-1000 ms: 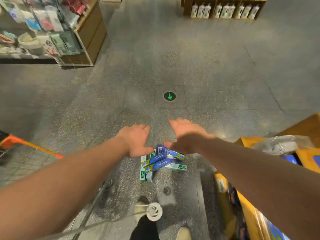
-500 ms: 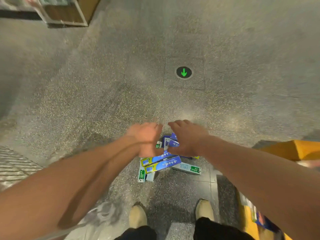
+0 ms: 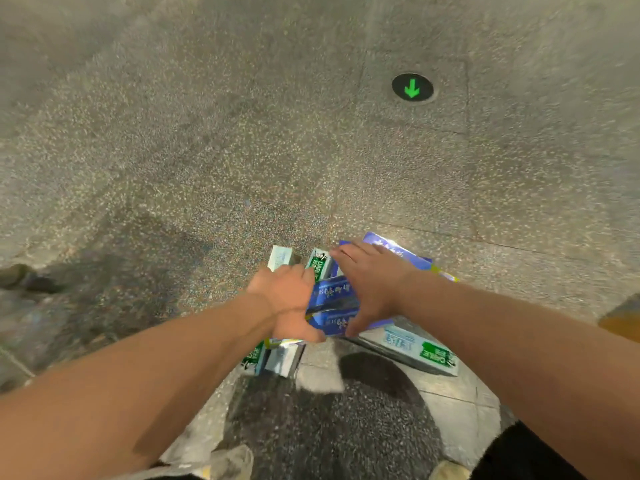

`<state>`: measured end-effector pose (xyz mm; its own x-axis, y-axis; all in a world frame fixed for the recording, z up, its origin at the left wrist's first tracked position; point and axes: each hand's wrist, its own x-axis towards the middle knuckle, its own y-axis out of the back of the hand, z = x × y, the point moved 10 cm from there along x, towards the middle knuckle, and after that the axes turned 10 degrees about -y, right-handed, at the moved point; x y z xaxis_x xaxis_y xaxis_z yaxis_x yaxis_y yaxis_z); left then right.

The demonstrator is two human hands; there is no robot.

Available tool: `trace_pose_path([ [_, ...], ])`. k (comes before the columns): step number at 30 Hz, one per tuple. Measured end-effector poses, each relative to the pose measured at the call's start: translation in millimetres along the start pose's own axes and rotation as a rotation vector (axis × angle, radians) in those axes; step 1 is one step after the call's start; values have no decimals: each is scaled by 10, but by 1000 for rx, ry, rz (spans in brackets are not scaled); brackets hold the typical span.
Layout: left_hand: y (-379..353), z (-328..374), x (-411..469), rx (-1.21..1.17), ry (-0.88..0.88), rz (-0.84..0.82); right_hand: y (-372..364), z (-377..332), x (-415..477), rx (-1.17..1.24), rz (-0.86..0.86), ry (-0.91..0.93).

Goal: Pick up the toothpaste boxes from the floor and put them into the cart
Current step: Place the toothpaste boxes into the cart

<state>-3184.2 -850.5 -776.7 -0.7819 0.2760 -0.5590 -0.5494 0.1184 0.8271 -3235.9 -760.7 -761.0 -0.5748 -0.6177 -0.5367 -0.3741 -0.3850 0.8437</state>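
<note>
The left hand [image 3: 287, 296] grips the boxes [image 3: 332, 293]; the right hand [image 3: 375, 285] presses flat on them. None lifted yet, all on the floor [image 3: 207, 161].

I see bare floor [image 3: 214, 157] open from 8 through 12 to 2 o'clock around the toothpaste boxes [image 3: 334, 294]. The left hand [image 3: 287, 292] and right hand [image 3: 375, 285] cover the pile's top. Shoes [image 3: 233, 460] stand near at 6 o'clock, and an orange object [image 3: 623, 322] sits at 3.
</note>
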Motion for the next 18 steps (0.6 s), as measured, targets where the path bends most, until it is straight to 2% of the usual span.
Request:
trace_pose_path([
  [7,-374,11,186,54,47,15,-527,-86,242,-37,-11,54],
  [14,-373,68,203,-60,25,59,-525,-106,236,-49,-9,45],
  [18,-329,86,235,-42,-5,88,-513,-137,239,-31,5,44],
])
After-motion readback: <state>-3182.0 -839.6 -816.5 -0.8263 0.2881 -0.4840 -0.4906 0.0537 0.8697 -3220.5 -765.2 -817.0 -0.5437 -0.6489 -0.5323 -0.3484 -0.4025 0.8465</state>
